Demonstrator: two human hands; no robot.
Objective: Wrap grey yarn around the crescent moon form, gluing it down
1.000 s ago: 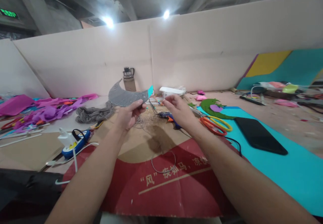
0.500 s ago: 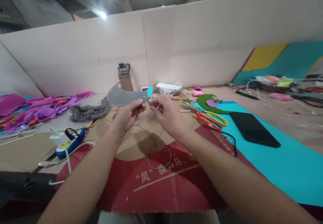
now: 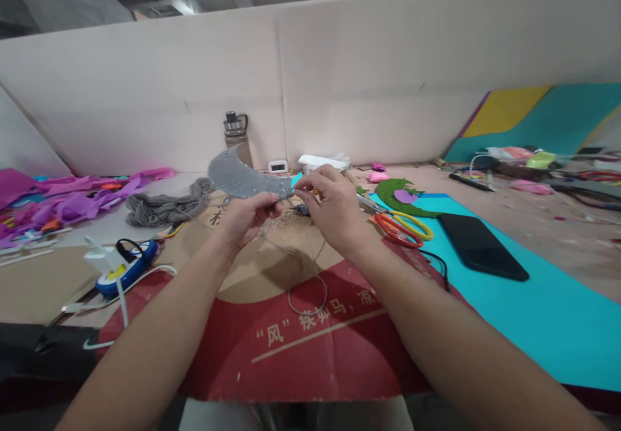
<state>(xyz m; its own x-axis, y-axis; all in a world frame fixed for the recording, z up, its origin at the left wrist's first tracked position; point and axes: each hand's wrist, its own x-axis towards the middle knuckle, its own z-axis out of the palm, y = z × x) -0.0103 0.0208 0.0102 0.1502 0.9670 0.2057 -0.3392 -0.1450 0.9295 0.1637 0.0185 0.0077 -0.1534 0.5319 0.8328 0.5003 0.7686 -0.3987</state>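
Observation:
A curved, crescent-like piece wrapped in grey yarn (image 3: 242, 175) is held up over the cardboard, its narrow end toward the right. My left hand (image 3: 252, 219) is closed around the lower edge near that end. At the tip, my right hand (image 3: 330, 201) pinches with thumb and forefinger, seemingly on the grey yarn strand; the fingers partly hide it. A bit of turquoise (image 3: 295, 179) shows at the tip. Loose yarn (image 3: 308, 294) hangs below and curls in a loop over the red part of the cardboard (image 3: 310, 366). A grey yarn skein (image 3: 167, 203) lies to the left.
Orange- and yellow-handled scissors (image 3: 400, 229), a green cutout (image 3: 398, 198) and a black phone (image 3: 482, 246) lie right, over a turquoise sheet (image 3: 548, 327). Left are a blue power strip (image 3: 129, 274) and purple scraps (image 3: 82, 208). A bottle (image 3: 236, 136) stands behind.
My right hand has moved slightly up and right at the tip, and the wrapped piece has tilted. Less of the turquoise bit shows. The yarn loop has shifted and narrowed.

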